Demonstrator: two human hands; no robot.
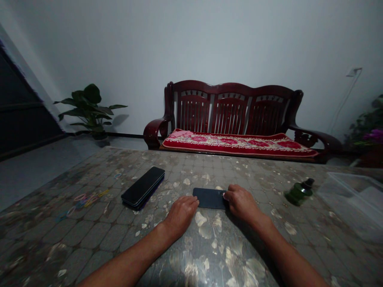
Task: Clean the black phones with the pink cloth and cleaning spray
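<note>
Glossy, dark red wood forms the bench (229, 107) at the far side; patterned cloth (red, soft-looking) forms its cover (239, 143). Clear, smooth plastic forms the box (353, 203) at right. The wall (209, 44) appears matt.

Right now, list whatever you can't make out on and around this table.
- Head view: whether the right hand pinches something small at the dark phone; its own fingers hide this.
- Head view: the left hand's thumb, hidden behind the hand.
- Head view: the faces of the lower pieces in the stack, covered by the top one.
- Head view: the clear box's far right part, cut off by the right edge.
- Head view: the coloured bands' exact number, too small and blurred.
</note>
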